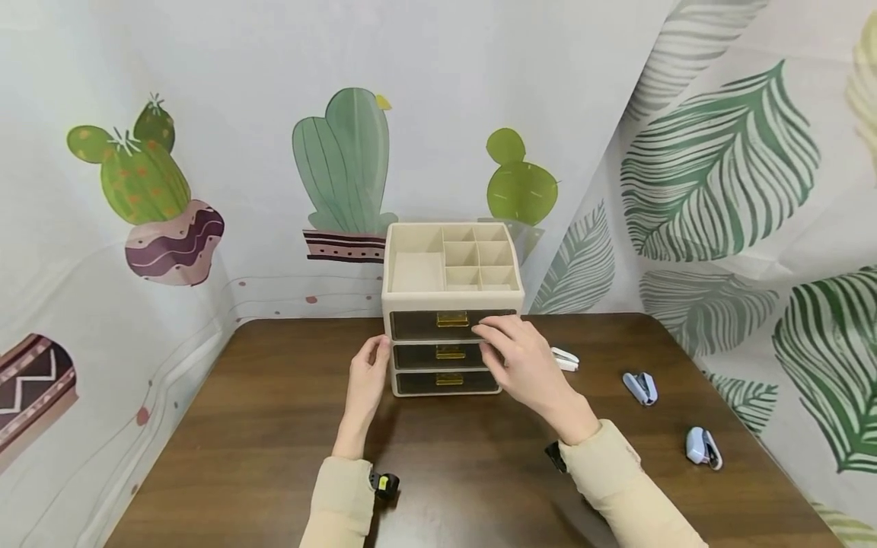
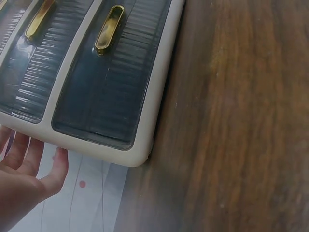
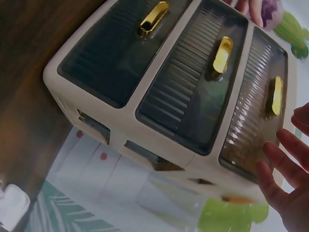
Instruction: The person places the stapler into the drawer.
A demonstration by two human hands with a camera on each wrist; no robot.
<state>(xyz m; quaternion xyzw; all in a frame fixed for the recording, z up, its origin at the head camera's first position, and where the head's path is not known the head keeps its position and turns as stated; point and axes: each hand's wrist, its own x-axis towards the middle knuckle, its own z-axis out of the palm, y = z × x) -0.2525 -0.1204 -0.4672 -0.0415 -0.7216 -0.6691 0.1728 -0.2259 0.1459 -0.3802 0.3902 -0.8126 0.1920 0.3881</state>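
A cream desktop organizer [image 1: 454,301] with three dark see-through drawers stands upright near the back of the table. Each drawer carries a gold handle; the top drawer [image 1: 414,326] and the two below it are all closed. My left hand [image 1: 366,374] rests its fingertips against the organizer's left side, thumb by the front edge, as the left wrist view also shows. In front of the top drawer's right end is my right hand [image 1: 526,364], its fingers [image 3: 285,162] spread and gently bent, with nothing held between them. It covers the right ends of the drawers in the head view.
On the organizer's top are one large compartment [image 1: 416,271] and several small ones. To its right lie a white mini stapler [image 1: 566,359], a light blue one [image 1: 640,388] and another blue one [image 1: 703,447] nearer the front. A patterned cloth [image 1: 438,175] hangs behind the table [image 1: 274,441].
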